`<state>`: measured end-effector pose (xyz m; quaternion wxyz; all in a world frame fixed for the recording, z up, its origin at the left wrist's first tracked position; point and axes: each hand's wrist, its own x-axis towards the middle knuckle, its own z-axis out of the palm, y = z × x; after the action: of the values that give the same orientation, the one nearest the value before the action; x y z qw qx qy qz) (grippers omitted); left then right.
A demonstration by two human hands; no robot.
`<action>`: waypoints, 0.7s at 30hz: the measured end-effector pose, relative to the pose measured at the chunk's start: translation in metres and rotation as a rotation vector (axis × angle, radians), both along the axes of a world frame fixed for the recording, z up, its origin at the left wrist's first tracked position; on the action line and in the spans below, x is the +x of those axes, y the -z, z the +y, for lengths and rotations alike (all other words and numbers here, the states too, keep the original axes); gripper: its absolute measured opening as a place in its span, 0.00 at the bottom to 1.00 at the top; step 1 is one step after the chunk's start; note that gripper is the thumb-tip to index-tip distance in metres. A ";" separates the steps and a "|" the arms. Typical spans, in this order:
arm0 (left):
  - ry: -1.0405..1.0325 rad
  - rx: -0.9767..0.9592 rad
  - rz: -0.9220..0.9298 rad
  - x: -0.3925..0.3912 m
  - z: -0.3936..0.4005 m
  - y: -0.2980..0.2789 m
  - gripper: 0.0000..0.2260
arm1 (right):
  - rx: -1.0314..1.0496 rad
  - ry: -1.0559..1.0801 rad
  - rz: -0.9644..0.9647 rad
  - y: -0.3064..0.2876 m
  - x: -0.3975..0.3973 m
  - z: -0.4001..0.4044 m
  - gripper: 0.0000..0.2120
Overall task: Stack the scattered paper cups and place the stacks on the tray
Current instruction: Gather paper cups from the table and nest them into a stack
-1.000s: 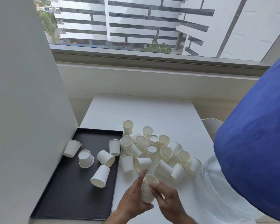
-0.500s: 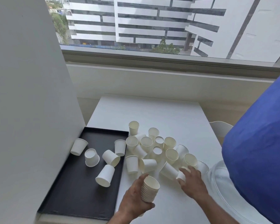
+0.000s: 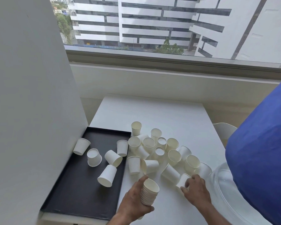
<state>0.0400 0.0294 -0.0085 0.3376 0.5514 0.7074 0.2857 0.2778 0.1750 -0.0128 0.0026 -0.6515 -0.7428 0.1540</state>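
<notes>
My left hand (image 3: pixel 134 202) grips a stack of nested white paper cups (image 3: pixel 149 193), mouth up, just above the table's near edge. To its right, my right hand (image 3: pixel 196 190) closes its fingers round a single cup lying on its side (image 3: pixel 182 180). Many loose white cups (image 3: pixel 159 151) are scattered in a pile mid-table, some upright, some tipped. A black tray (image 3: pixel 81 192) lies at the left with several loose cups (image 3: pixel 107 175) on it.
A grey wall panel (image 3: pixel 31 95) stands hard against the tray's left side. A clear plastic container (image 3: pixel 224 192) and a blue cloth shape (image 3: pixel 263 159) crowd the right. A white chair back (image 3: pixel 224 130) shows beyond the table's right edge. The window sill runs behind.
My right hand left the stack, reached right to the pile's near edge and now grips a tipped cup. My left hand keeps holding the stack in about the same place.
</notes>
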 end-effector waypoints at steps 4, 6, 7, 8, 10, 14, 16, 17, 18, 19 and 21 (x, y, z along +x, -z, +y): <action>0.024 -0.017 0.011 0.001 -0.003 0.000 0.46 | -0.010 0.067 0.027 0.002 0.001 -0.006 0.06; 0.033 -0.023 0.017 0.002 -0.005 0.000 0.46 | -0.012 0.115 0.093 0.003 0.001 -0.007 0.04; 0.039 -0.024 0.020 0.002 -0.006 0.000 0.46 | -0.023 0.139 0.139 0.003 0.000 -0.008 0.04; 0.043 -0.024 0.023 0.002 -0.007 0.000 0.46 | -0.041 0.161 0.182 0.004 -0.001 -0.009 0.05; 0.049 -0.026 0.023 0.003 -0.008 -0.001 0.46 | -0.093 0.213 0.269 0.004 -0.002 -0.010 0.07; 0.048 -0.027 0.019 0.002 -0.011 -0.002 0.46 | -0.134 0.306 0.391 0.007 -0.001 -0.012 0.10; 0.047 -0.029 0.018 0.002 -0.012 -0.004 0.46 | -0.120 0.307 0.390 0.007 0.001 -0.014 0.11; 0.048 -0.032 0.020 0.001 -0.012 -0.004 0.46 | -0.108 0.305 0.402 0.006 0.001 -0.016 0.12; 0.047 -0.036 0.025 0.001 -0.013 -0.004 0.47 | -0.092 0.299 0.424 0.004 0.001 -0.020 0.12; 0.044 -0.039 0.029 0.000 -0.013 -0.005 0.47 | -0.073 0.287 0.451 0.002 0.000 -0.024 0.13; 0.039 -0.045 0.037 -0.001 -0.015 -0.005 0.48 | -0.049 0.231 0.507 -0.005 -0.001 -0.035 0.17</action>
<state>0.0389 0.0149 -0.0033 0.3424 0.5626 0.7087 0.2530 0.2766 0.1404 -0.0083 0.1901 -0.6724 -0.6354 0.3286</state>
